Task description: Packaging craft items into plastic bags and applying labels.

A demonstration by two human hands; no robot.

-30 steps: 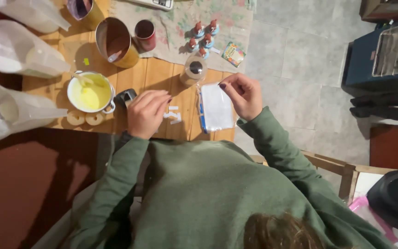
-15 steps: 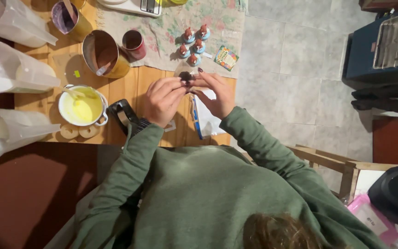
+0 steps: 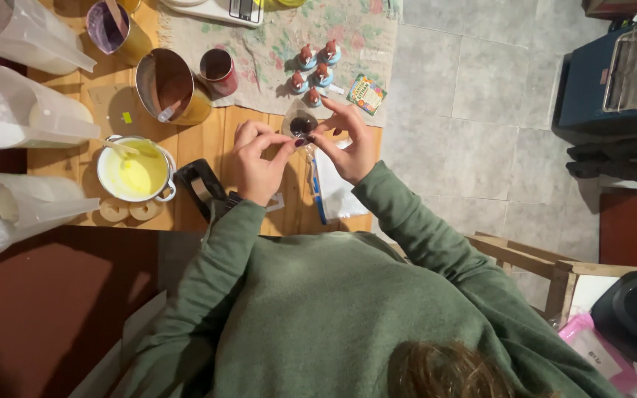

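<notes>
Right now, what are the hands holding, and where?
Both hands, left and right, pinch the small clear dark-topped jar by its sides with fingertips.

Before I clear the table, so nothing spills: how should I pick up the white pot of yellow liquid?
Grip the white pot by its two small side handles, one hand from each side, and lift level. It stands upright, open-topped, a stirrer leaning in it, clear plastic jugs close by.

Wooden table: floral cloth at 12 o'clock; white pot of yellow liquid at 9; metal cup at 11; clear bag at 4.
</notes>
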